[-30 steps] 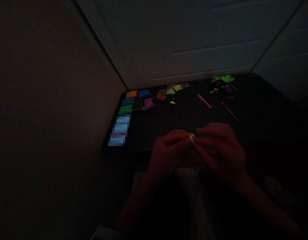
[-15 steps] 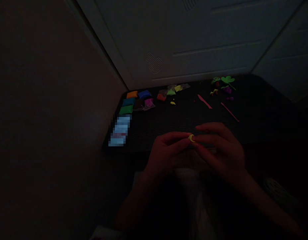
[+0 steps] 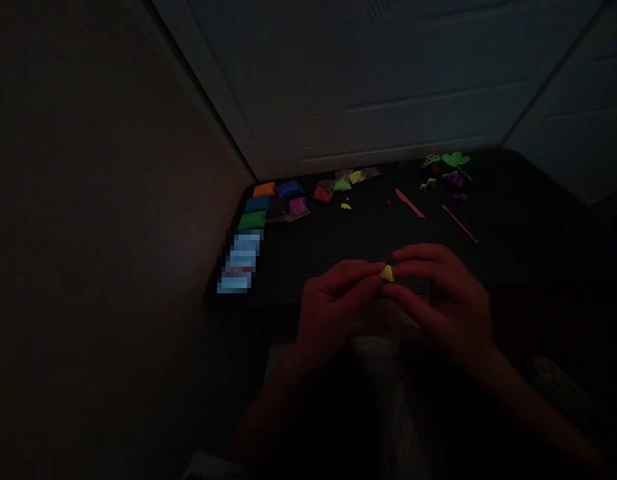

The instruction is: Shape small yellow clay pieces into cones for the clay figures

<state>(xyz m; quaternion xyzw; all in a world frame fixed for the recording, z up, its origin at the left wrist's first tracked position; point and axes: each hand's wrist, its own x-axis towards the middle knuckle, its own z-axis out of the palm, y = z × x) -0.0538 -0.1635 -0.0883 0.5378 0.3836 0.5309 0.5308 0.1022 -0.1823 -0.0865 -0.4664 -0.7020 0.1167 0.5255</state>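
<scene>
In dim light, my left hand (image 3: 333, 297) pinches a small piece of yellow modelling clay (image 3: 387, 273) between thumb and fingertips, just above the table's near edge. The piece looks roughly like a tapered wedge. My right hand (image 3: 445, 297) is at its right side with the fingers apart. A right fingertip meets or nearly meets the clay's right edge, and the right thumb lies just below it. A smaller yellow clay bit (image 3: 345, 207) rests on the dark table (image 3: 318, 243) beyond my hands.
Several coloured clay packets (image 3: 253, 219) lie at the back left, behind a blurred-out phone-like rectangle (image 3: 241, 261). A pink plastic knife (image 3: 409, 203) and a thin pink tool (image 3: 459, 223) lie on the right. Beyond them are small green and purple clay shapes (image 3: 455, 160). A pale panelled door or wall (image 3: 388, 127) rises behind.
The yellow clay was curled against the right fingertips; now it shows a broader, wedge-like face. My right thumb and finger have spread apart slightly. The table items stay put.
</scene>
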